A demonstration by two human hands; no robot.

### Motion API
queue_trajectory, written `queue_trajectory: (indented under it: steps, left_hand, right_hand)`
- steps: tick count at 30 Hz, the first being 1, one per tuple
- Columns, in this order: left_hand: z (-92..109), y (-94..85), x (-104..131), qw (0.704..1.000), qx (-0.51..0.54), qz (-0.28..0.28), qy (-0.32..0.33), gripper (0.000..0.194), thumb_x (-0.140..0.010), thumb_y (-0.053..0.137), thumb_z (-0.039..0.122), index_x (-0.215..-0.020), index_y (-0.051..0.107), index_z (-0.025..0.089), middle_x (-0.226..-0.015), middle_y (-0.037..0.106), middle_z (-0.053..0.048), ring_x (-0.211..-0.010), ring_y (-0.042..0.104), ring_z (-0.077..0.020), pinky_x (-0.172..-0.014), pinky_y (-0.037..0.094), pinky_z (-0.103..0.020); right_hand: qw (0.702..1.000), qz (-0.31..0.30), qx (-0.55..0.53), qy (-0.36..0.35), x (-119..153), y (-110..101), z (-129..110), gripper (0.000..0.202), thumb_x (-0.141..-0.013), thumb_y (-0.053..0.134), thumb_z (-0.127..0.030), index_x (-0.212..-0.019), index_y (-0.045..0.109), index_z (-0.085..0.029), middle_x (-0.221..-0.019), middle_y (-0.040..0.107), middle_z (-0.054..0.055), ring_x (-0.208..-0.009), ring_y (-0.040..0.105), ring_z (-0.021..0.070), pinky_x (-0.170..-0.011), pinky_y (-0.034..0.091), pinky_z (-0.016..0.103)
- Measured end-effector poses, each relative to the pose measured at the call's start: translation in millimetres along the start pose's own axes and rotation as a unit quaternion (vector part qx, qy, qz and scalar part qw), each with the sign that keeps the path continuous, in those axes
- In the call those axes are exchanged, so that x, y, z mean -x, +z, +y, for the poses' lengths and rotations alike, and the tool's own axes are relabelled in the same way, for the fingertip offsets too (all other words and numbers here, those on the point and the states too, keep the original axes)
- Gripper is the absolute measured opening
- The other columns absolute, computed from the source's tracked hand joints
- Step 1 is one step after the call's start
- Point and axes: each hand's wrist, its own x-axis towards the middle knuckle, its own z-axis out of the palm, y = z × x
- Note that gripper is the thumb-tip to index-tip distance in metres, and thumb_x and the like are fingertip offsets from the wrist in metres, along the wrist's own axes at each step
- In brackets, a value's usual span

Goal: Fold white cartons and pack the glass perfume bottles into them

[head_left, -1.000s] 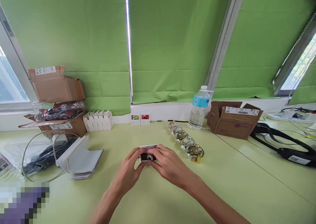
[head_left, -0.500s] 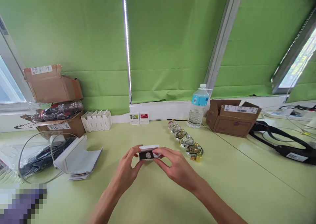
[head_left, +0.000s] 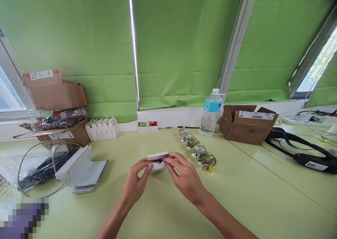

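Note:
Between my two hands, a small white box (head_left: 157,167) is held just above the table, its flap raised at the far side. A dark lining shows in the narrow opening, and most of what lies inside is hidden. My left hand (head_left: 137,179) pinches the box's left end between thumb and fingers. At the right end, my right hand (head_left: 183,176) grips it with the thumb low and the fingertips by the flap. Beyond my right hand lies a row of shiny gold and silver bottles (head_left: 198,149).
A water bottle (head_left: 210,112) and an open carton (head_left: 247,126) stand at the back right, with a black strap device (head_left: 302,151) beside them. White boxes (head_left: 102,129), two small picture boxes (head_left: 147,126), stacked cartons (head_left: 55,91) and folded white card (head_left: 86,172) are leftward.
The box has tipped so its white front faces me more. The round silver item that showed on the black lining is now mostly hidden. Both hands still hold the ends.

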Motion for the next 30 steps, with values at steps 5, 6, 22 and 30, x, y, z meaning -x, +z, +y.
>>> queue_trajectory:
  steps: [5,6,22,30]
  left_hand:
    - [-1,2.2,1,0.997,0.04,0.042,-0.054,0.022,-0.089,0.054,0.037,-0.105,0.057,0.024,-0.111,0.068,-0.005,-0.103,0.064,-0.0209,-0.083,0.049,-0.031]
    - [-1,2.4,1,0.996,0.053,0.044,-0.06,0.023,-0.089,0.055,0.038,-0.107,0.054,0.024,-0.112,0.068,-0.006,-0.104,0.063,-0.0212,-0.082,0.05,-0.031]
    - [-10,12.1,-4,0.992,0.059,0.09,-0.071,0.023,-0.092,0.046,0.035,-0.108,0.058,0.024,-0.112,0.066,-0.006,-0.102,0.063,-0.0188,-0.082,0.053,-0.03]
    - [1,9.9,4,0.996,0.024,0.054,-0.069,0.034,-0.093,0.044,0.039,-0.121,0.056,0.025,-0.12,0.063,-0.008,-0.101,0.063,-0.0192,-0.077,0.056,-0.03]
  right_hand:
    - [0.991,0.017,-0.072,0.111,3,10,1,0.039,-0.09,0.052,-0.029,-0.128,0.044,-0.025,-0.127,0.055,0.009,-0.105,0.059,0.0225,-0.078,0.057,0.036]
    - [0.987,0.008,-0.093,0.131,3,11,1,0.048,-0.089,0.053,-0.032,-0.134,0.038,-0.026,-0.131,0.052,0.01,-0.109,0.058,0.023,-0.079,0.057,0.036]
    - [0.97,-0.085,-0.201,0.106,-1,9,4,0.039,-0.088,0.058,-0.037,-0.126,0.06,-0.028,-0.133,0.056,0.005,-0.119,0.054,0.0213,-0.082,0.059,0.028]
    - [0.968,-0.074,-0.204,0.13,-4,5,3,0.033,-0.092,0.051,-0.041,-0.118,0.065,-0.025,-0.113,0.066,0.006,-0.098,0.063,0.0193,-0.072,0.06,0.029]
